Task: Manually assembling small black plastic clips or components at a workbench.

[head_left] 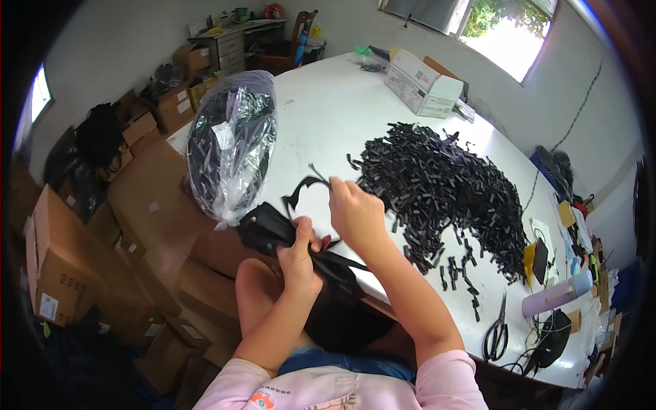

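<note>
My left hand is closed around a bundle of black fabric above my lap, at the near edge of the white table. From that bundle a thin black strap curves up in a loop. My right hand pinches the strap near its end, just above and to the right of my left hand. More black cloth hangs down over my legs. Beyond my right hand, a large heap of small black pieces covers the table; their exact kind is too small to tell.
A clear plastic bag of black goods stands at the table's left edge. To the right lie black scissors, a lilac bottle and cables. A white carton sits at the back. Brown cardboard boxes crowd the left floor.
</note>
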The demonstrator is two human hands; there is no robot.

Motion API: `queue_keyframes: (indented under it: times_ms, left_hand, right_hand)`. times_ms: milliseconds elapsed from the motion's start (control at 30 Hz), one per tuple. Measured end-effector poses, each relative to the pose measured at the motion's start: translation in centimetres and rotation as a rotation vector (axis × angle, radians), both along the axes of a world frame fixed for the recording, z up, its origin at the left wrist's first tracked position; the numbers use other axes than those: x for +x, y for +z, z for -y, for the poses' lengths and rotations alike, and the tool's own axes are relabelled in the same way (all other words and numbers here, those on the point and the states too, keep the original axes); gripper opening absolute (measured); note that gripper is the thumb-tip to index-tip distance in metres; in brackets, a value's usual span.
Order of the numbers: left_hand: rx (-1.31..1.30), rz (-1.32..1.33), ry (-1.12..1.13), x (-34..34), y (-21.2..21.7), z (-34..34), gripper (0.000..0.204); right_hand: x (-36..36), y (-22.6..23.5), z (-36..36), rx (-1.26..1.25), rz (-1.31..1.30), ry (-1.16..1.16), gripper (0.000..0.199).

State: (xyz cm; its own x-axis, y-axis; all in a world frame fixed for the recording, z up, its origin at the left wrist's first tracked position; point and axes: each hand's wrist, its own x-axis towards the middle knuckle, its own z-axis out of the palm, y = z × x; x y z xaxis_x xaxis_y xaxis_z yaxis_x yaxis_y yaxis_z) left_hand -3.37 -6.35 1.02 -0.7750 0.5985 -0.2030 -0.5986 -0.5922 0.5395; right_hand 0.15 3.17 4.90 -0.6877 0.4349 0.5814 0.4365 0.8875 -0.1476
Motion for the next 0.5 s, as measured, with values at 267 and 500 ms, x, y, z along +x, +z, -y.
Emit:
queue_keyframes:
  times_ms: [267, 500]
  left_hand:
    - [-0.008, -0.096, -0.214, 5.9, 1.0, -0.8, 0.01]
    - [0.035, 0.052, -0.294, 7.9, -0.1, -1.1, 0.013]
  right_hand:
    - [11.8, -1.4, 5.6, 0.231, 0.159, -0.008, 0.041]
    - [17.8, -3.4, 7.6, 0.039, 0.173, -0.068, 0.05]
